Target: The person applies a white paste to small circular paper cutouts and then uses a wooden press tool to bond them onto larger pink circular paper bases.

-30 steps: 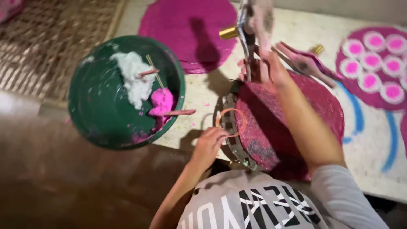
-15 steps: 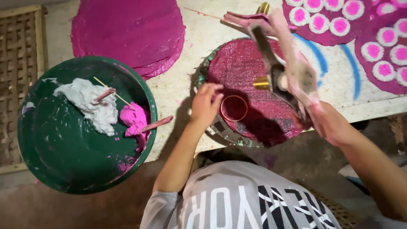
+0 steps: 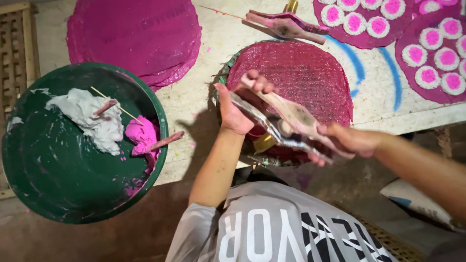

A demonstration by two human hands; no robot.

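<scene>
Left hand (image 3: 238,109): fingers curled around the upper end of a long hinged press tool (image 3: 286,121), stained pink and grey, held slantwise over a round magenta mat (image 3: 310,73). Right hand (image 3: 347,140): closed on the lower end of the same tool, thumb on top; a brass-coloured fitting (image 3: 264,142) shows beneath the tool, partly hidden by it. The tool and both hands cover the near edge of the mat and the woven rim under it. Second press tool (image 3: 286,25) of the same kind: lying on the bench (image 3: 194,104) just beyond the mat, with a brass piece (image 3: 291,6) at its far end. Left of the hands: a large green basin (image 3: 63,179) holding a lump of white dough (image 3: 92,116) and a smaller lump of pink dough (image 3: 141,136), each with a stained stick pushed into it, and a thin wooden skewer (image 3: 114,104) lying across. Far left on the bench: a stack of magenta round sheets (image 3: 136,34). Far right: magenta rounds carrying rows of small white discs with pink centres (image 3: 427,53). Bench surface: pale, speckled, marked with blue painted arcs (image 3: 357,63). A woven lattice panel (image 3: 19,53) stands at the left edge; brown floor (image 3: 97,237) shows below the basin.
</scene>
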